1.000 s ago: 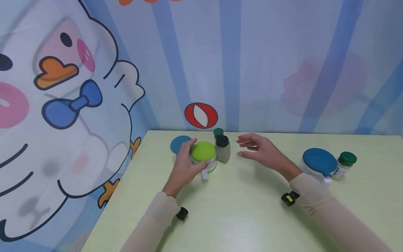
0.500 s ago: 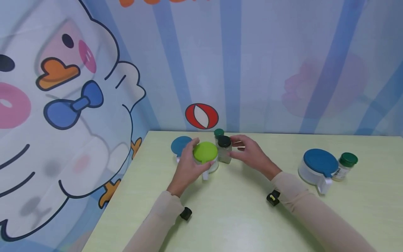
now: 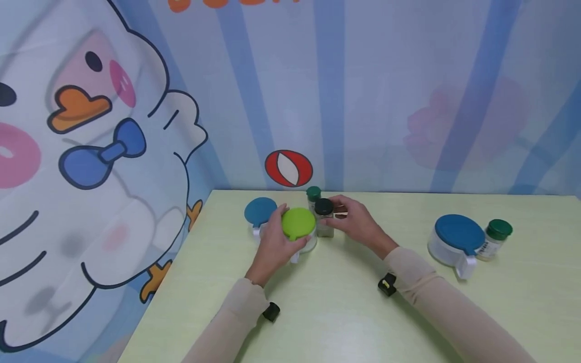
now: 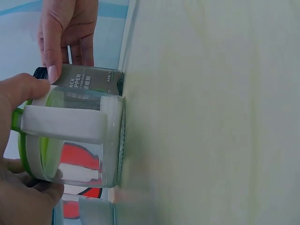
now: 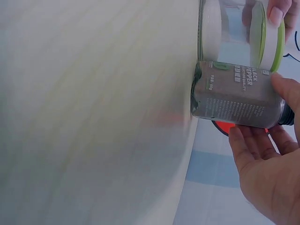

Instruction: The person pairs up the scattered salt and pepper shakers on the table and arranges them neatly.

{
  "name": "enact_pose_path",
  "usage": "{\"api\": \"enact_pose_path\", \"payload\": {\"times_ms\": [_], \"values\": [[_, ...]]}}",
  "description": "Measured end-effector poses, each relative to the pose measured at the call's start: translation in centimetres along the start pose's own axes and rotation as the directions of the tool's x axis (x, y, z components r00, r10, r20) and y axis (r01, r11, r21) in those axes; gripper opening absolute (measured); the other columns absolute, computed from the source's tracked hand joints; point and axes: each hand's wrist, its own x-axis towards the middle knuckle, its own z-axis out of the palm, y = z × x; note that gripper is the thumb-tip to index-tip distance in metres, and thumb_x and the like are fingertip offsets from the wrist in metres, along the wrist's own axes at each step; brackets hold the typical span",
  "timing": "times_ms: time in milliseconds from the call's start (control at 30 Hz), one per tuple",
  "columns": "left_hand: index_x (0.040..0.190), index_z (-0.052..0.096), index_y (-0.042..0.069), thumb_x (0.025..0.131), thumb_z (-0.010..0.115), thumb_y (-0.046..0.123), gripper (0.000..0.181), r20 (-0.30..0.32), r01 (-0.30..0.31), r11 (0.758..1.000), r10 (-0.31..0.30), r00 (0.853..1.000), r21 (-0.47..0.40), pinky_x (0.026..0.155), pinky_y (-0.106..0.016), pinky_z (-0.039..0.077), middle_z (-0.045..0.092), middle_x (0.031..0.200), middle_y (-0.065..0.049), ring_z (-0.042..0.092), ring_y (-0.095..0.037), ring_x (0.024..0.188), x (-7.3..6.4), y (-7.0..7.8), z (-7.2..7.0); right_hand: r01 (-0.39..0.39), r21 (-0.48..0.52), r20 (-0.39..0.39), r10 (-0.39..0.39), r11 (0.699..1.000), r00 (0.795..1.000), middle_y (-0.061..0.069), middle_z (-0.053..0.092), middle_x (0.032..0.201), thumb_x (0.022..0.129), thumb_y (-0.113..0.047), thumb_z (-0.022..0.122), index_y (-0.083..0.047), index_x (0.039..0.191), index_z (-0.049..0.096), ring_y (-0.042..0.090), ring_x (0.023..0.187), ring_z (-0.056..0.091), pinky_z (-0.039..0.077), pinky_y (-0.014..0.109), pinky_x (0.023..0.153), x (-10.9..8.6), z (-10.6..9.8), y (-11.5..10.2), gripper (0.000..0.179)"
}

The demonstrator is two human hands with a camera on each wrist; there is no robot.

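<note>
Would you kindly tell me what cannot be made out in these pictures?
Head view: lower part of the rear bottle, hidden behind the pepper bottle and lime-lidded jar.
Head view: label text on the far-right bottle, too small.
Left wrist view: part of the left blue-lidded jar, cut off by the bottom edge.
</note>
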Motion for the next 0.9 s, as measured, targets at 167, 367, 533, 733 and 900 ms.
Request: {"api": "enact_pose_path", "payload": {"times_ms": [167, 367, 533, 733, 900], "values": [[0.156, 0.031, 0.010, 0.083, 0.084, 0.036, 0.094, 0.014, 0.051, 0.999, -0.051, 0.999, -0.008, 0.106, -0.052, 0.048, 0.046, 0.147, -0.010, 0.048, -0.028, 0.129, -0.03, -0.40, 0.16, 0.007, -0.015, 0.017, -0.007, 1.000, 1.000, 0.012, 0.065, 0.133, 0.089, -0.021, 0.080, -0.008, 0.137, 0.059, 0.032, 0.120, 0.064, 0.055, 0.046, 0.098, 0.01, -0.05, 0.14, 0.054], [0.157, 0.030, 0.009, 0.083, 0.084, 0.039, 0.096, 0.028, 0.097, 0.995, -0.097, 0.995, -0.016, 0.107, -0.053, 0.047, 0.046, 0.149, -0.010, 0.047, -0.029, 0.132, -0.01, -0.57, 0.24, -0.007, -0.014, 0.039, 0.008, 1.000, 0.999, 0.008, 0.066, 0.131, 0.089, -0.023, 0.080, -0.011, 0.136, 0.061, 0.029, 0.122, 0.063, 0.054, 0.046, 0.100, 0.18, -0.16, 0.35, 0.052], [0.156, 0.030, 0.009, 0.083, 0.084, 0.038, 0.095, 0.042, 0.107, 0.994, -0.106, 0.993, -0.020, 0.109, -0.053, 0.046, 0.047, 0.149, -0.010, 0.048, -0.030, 0.131, 0.06, -0.47, 0.16, 0.000, -0.003, 0.054, 0.000, 1.000, 0.999, 0.009, 0.065, 0.131, 0.090, -0.021, 0.079, -0.010, 0.136, 0.060, 0.030, 0.122, 0.062, 0.053, 0.048, 0.101, 0.12, -0.32, 0.26, 0.051], [0.156, 0.029, 0.009, 0.083, 0.084, 0.037, 0.095, 0.059, 0.123, 0.992, -0.120, 0.991, -0.042, 0.109, -0.053, 0.046, 0.048, 0.148, -0.010, 0.049, -0.030, 0.131, 0.14, -0.43, 0.09, 0.017, 0.005, 0.075, -0.017, 1.000, 0.997, 0.013, 0.063, 0.133, 0.091, -0.020, 0.078, -0.007, 0.138, 0.058, 0.032, 0.123, 0.061, 0.052, 0.049, 0.102, 0.03, -0.36, 0.07, 0.053], [0.155, 0.031, 0.008, 0.083, 0.084, 0.035, 0.094, 0.067, 0.119, 0.991, -0.115, 0.991, -0.057, 0.109, -0.053, 0.046, 0.050, 0.146, -0.010, 0.051, -0.030, 0.129, 0.18, -0.39, 0.11, 0.007, 0.004, 0.080, -0.007, 1.000, 0.997, 0.011, 0.064, 0.132, 0.091, -0.019, 0.078, -0.008, 0.138, 0.058, 0.031, 0.122, 0.061, 0.053, 0.048, 0.101, 0.14, -0.42, 0.16, 0.052]]}}
